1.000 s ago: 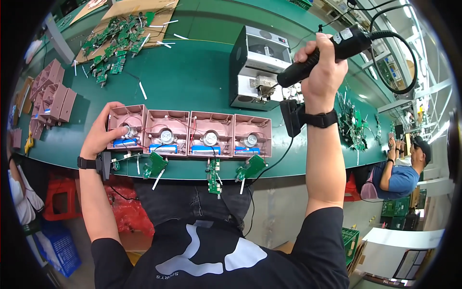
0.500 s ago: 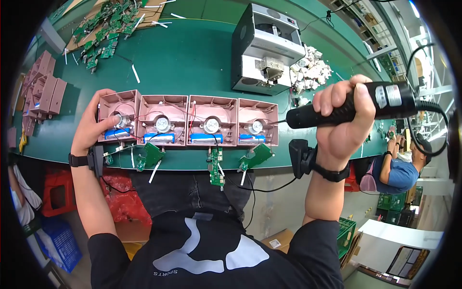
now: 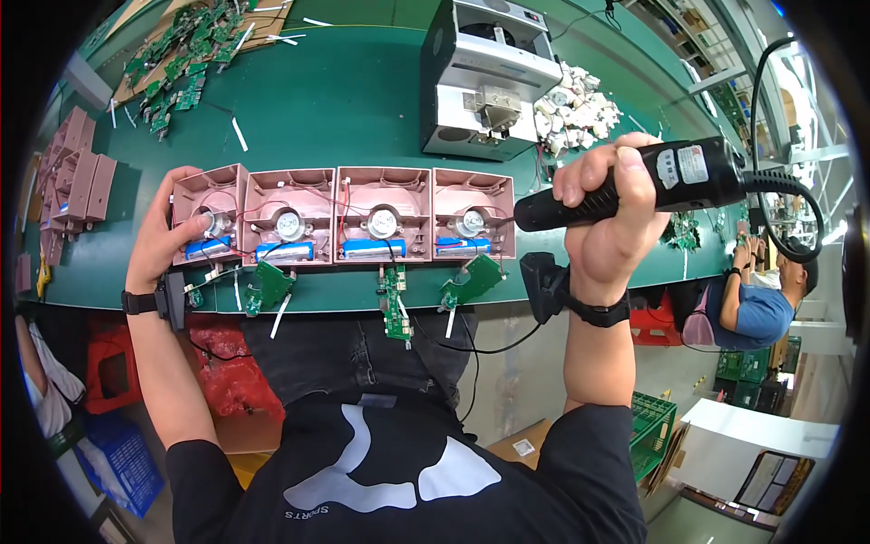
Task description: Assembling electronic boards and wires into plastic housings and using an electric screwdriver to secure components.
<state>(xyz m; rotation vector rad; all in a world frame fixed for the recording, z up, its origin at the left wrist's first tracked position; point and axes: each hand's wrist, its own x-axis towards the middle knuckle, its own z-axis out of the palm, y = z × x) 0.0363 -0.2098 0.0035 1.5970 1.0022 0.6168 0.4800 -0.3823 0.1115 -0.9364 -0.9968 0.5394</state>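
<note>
Several pink plastic housings (image 3: 382,179) stand in a row along the table's near edge. Each contains a round silver part (image 3: 289,226) and a blue cylindrical battery (image 3: 372,248), with thin wires between. Green circuit boards (image 3: 396,308) hang from them over the edge. My left hand (image 3: 159,240) grips the leftmost housing (image 3: 210,183), its thumb inside near the round part. In my right hand (image 3: 616,213) is a black corded electric screwdriver (image 3: 698,172), lying nearly level. Its nose meets the right wall of the rightmost housing (image 3: 473,186), the thin bit pointing in toward the round part.
A grey and black machine (image 3: 489,82) stands at the back, beside a pile of white parts (image 3: 575,109). Circuit boards (image 3: 186,45) lie heaped at the far left. More pink housings (image 3: 77,186) are stacked left. At right, a person in blue (image 3: 766,308) sits working.
The screwdriver's nose has come left, closer to the rightmost housing, with its bit farther in. My left hand keeps its hold. The whole view has shifted slightly.
</note>
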